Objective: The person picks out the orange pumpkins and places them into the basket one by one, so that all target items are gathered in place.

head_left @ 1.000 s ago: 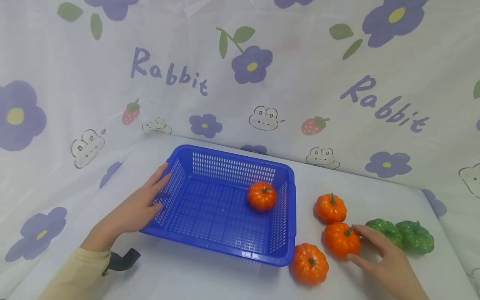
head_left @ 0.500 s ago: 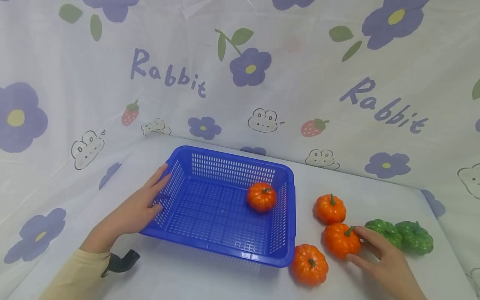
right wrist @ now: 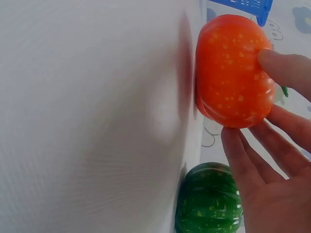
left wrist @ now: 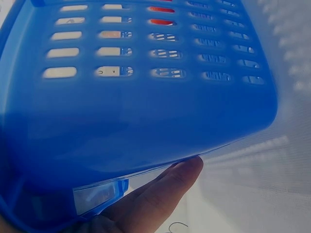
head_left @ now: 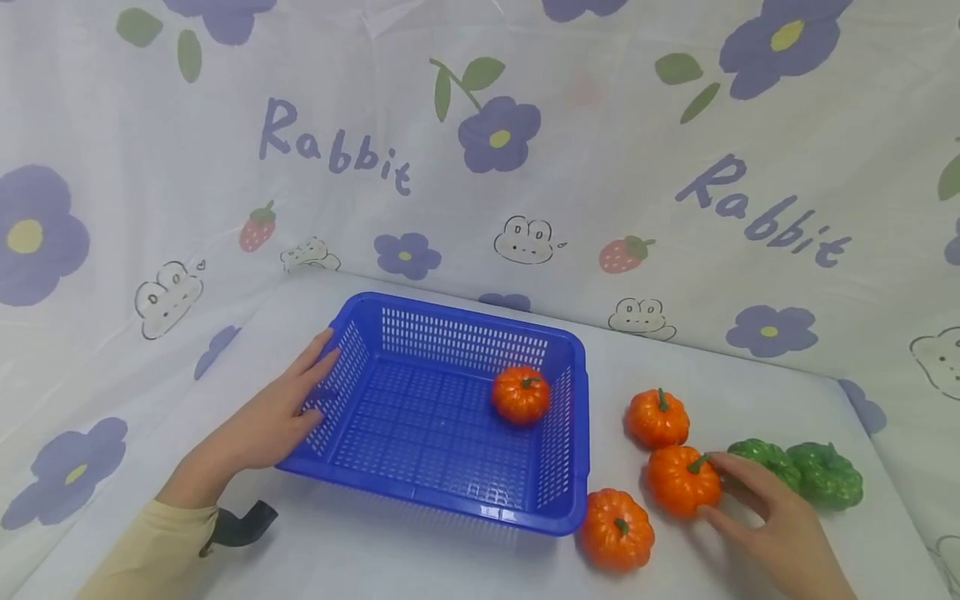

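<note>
While almost nothing has shifted over the past second, the right hand (head_left: 776, 518) keeps an orange pumpkin (head_left: 678, 483) lightly pinched between its half-spread thumb and fingers, on the white table (head_left: 420, 567); the grip looks set, the lift apparently not begun. Just beyond sits a second orange pumpkin (head_left: 654, 421), with two green pumpkins (head_left: 828, 477) past the knuckles. The left hand (head_left: 277, 417) lies with fingers extended against the near side of a blue slotted basket (head_left: 420, 429); whether it presses or merely rests is unclear. One orange pumpkin is inside, between the hands.
</note>
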`<state>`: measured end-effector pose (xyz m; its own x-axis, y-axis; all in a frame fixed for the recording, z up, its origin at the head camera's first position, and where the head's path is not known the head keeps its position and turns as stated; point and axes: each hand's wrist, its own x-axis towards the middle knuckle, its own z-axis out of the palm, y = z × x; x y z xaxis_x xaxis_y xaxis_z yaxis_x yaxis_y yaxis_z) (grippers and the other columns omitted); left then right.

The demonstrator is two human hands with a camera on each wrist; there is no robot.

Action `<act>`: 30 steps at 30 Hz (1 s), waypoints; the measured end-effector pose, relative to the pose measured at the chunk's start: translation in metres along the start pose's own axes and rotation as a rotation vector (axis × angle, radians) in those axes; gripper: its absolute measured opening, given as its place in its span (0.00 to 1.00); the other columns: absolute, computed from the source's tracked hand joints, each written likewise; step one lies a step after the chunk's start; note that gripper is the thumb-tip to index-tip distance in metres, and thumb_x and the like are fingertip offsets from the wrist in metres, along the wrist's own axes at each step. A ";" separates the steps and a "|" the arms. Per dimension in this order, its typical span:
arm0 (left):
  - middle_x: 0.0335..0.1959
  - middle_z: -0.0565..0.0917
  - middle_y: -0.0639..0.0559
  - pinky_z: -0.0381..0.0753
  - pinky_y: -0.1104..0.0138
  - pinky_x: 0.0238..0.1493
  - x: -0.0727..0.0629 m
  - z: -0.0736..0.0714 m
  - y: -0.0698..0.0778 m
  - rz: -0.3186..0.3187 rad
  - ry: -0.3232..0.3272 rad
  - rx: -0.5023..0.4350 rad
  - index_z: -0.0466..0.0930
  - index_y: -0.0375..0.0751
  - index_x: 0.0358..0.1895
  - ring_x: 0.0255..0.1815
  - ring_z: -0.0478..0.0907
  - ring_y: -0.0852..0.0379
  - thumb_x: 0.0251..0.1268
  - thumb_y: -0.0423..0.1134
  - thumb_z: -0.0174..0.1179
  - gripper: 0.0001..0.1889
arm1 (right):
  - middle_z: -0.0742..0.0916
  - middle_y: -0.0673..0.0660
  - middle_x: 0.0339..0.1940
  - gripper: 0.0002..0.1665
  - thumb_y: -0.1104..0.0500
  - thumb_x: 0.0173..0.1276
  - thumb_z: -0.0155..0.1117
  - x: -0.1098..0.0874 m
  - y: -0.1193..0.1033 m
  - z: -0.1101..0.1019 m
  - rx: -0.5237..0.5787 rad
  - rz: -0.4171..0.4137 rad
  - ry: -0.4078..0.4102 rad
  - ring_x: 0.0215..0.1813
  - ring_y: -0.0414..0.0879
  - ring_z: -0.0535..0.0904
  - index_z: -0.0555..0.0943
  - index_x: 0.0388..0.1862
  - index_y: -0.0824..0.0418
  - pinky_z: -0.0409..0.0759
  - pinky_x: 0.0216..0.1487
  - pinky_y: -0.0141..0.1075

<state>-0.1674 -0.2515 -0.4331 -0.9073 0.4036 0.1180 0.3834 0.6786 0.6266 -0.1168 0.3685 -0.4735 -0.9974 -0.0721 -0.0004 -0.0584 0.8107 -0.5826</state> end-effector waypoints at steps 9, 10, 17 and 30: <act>0.91 0.38 0.38 0.51 0.38 0.83 0.000 0.000 0.001 -0.001 -0.003 -0.012 0.51 0.26 0.86 0.88 0.41 0.32 0.73 0.23 0.54 0.40 | 0.81 0.65 0.73 0.46 0.50 0.65 0.85 -0.002 -0.003 -0.008 -0.037 -0.027 0.051 0.69 0.66 0.78 0.76 0.78 0.59 0.85 0.60 0.33; 0.91 0.38 0.38 0.51 0.38 0.83 0.000 0.000 0.001 0.000 -0.003 -0.013 0.51 0.26 0.86 0.88 0.41 0.32 0.73 0.23 0.54 0.40 | 0.82 0.65 0.72 0.46 0.51 0.64 0.85 -0.002 -0.004 -0.009 -0.031 -0.040 0.065 0.69 0.65 0.78 0.77 0.78 0.59 0.82 0.58 0.26; 0.91 0.39 0.38 0.52 0.38 0.82 0.001 0.001 0.000 0.006 -0.001 -0.006 0.51 0.26 0.86 0.88 0.42 0.32 0.73 0.23 0.54 0.40 | 0.84 0.63 0.70 0.45 0.57 0.61 0.87 0.006 -0.013 -0.021 -0.007 -0.128 0.142 0.66 0.57 0.79 0.79 0.76 0.59 0.73 0.52 0.12; 0.91 0.39 0.37 0.53 0.37 0.82 0.000 -0.002 0.003 -0.003 0.000 -0.012 0.52 0.26 0.86 0.88 0.43 0.32 0.73 0.23 0.54 0.39 | 0.85 0.63 0.67 0.41 0.62 0.60 0.87 0.022 -0.044 -0.043 0.028 -0.262 0.216 0.61 0.17 0.70 0.81 0.73 0.63 0.75 0.53 0.14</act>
<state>-0.1669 -0.2502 -0.4299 -0.9085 0.4015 0.1156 0.3781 0.6725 0.6363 -0.1376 0.3556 -0.4130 -0.9349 -0.1486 0.3222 -0.3153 0.7644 -0.5624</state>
